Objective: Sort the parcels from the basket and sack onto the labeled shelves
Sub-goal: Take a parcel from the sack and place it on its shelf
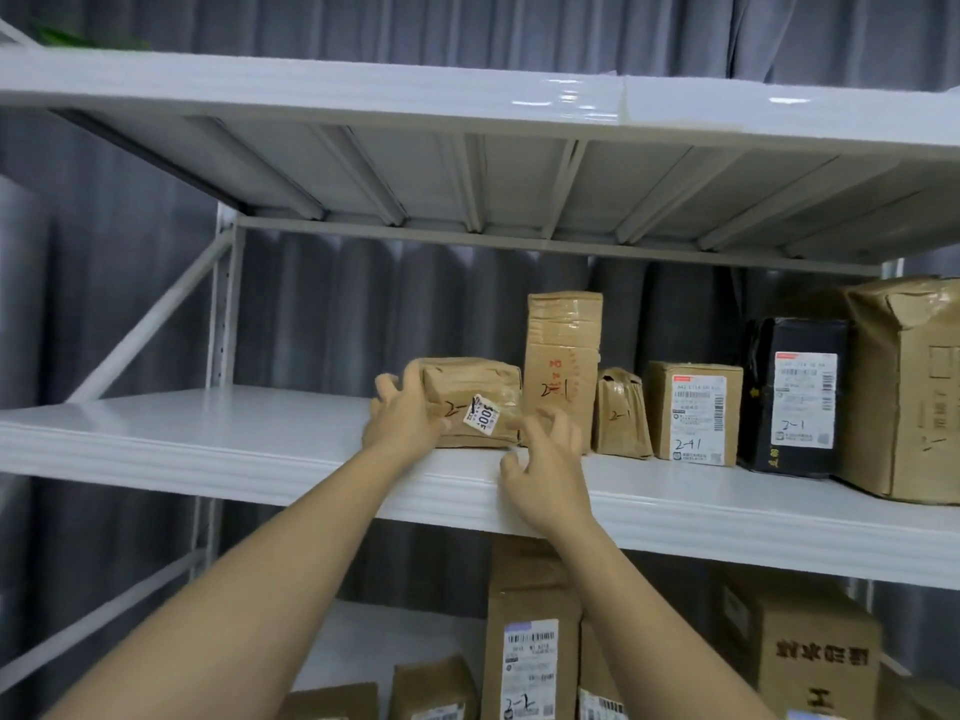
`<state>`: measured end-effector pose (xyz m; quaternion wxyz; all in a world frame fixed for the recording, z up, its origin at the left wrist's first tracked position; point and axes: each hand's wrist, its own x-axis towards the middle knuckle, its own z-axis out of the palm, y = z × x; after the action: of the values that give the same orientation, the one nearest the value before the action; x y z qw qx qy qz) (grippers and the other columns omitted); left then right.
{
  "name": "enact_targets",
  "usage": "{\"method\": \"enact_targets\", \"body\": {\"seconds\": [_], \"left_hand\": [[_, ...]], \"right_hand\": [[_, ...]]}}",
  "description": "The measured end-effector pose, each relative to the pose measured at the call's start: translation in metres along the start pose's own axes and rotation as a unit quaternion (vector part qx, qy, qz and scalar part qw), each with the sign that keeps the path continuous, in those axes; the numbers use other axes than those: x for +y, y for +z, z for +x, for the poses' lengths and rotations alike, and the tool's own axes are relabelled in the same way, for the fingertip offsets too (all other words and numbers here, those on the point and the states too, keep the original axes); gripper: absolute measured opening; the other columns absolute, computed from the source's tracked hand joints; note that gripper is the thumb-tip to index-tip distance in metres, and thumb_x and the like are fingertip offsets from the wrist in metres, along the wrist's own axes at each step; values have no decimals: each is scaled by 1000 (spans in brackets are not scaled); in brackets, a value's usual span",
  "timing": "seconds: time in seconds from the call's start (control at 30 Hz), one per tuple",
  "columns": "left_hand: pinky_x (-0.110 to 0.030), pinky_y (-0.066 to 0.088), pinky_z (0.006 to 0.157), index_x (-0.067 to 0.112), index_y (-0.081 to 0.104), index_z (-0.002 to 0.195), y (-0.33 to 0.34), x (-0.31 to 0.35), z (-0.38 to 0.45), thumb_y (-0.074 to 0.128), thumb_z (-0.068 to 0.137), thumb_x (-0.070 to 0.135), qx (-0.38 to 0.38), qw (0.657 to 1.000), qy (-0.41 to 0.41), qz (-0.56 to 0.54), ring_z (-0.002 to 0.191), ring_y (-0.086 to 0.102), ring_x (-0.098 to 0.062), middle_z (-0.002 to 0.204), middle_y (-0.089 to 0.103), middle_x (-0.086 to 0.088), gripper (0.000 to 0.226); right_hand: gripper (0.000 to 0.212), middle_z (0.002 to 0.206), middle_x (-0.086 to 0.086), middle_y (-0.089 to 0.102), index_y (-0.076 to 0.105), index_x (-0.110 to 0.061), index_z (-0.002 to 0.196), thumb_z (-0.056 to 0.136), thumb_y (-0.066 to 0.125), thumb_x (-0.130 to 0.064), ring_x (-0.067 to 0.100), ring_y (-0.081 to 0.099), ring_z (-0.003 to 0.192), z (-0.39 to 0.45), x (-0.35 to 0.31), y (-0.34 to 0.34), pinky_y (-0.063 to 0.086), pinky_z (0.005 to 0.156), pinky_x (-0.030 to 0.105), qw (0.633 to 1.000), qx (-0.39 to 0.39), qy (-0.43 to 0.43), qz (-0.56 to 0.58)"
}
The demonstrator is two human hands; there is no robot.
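Observation:
A brown taped parcel [475, 394] marked "2-1", with a small white sticker on its front, lies on the white middle shelf [208, 439]. My left hand [405, 415] touches its left end, fingers spread around the corner. My right hand [545, 462] hovers just in front of the parcel's right end, fingers loosely spread and holding nothing. To the right stand more parcels marked "2-1": a tall brown box [563, 356], a small crumpled packet [621, 415], a labelled carton [696, 413] and a black-wrapped parcel [795, 392].
A large brown carton [904, 387] fills the shelf's right end. The lower shelf holds several cartons, one tall box [530, 641] marked "2-2". The top shelf [363, 96] hangs overhead. Grey curtains hang behind the rack. The middle shelf's left half is bare.

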<state>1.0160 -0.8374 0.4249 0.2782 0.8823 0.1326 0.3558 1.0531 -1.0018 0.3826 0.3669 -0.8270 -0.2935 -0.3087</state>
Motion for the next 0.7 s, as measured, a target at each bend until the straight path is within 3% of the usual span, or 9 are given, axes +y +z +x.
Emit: {"method": "enact_targets", "body": {"seconds": [0.13,0.23,0.4,0.53,0.7], "left_hand": [[-40,39,100,21,35,141,-33,-25,-26,54,95,26,10,997,45,57,125,40,-29,139,38,-8,50],[-35,45,83,20,47,130,-70,-49,-51,48,96,26,24,995,41,85,104,55,-27,116,57,-6,34],[-33,46,70,22,57,110,-139,-104,-102,44,95,28,34,991,-32,126,84,59,-23,93,63,0,21],[-37,51,78,21,58,106,-203,-175,-155,45,93,28,32,979,-110,166,91,61,-24,101,66,-1,19],[-32,48,73,21,55,113,-292,-272,-250,44,95,30,37,951,-248,179,86,61,-22,102,67,-2,22]], "right_hand": [[36,147,6,32,55,-13,128,92,52,-14,21,20,139,-11,-36,27,28,115,36,999,4,-52,6],[29,135,4,43,59,-14,120,92,51,-14,19,29,128,-26,-72,54,30,107,31,995,-21,-92,21],[25,115,2,56,64,-17,112,93,48,-14,21,43,110,-56,-150,110,38,96,34,987,-69,-133,56],[23,109,5,63,67,-13,106,91,49,-13,26,50,106,-99,-229,163,41,91,37,969,-142,-171,105],[30,116,7,62,65,-13,115,94,44,-12,28,48,115,-189,-345,223,44,91,38,925,-267,-225,147]]}}
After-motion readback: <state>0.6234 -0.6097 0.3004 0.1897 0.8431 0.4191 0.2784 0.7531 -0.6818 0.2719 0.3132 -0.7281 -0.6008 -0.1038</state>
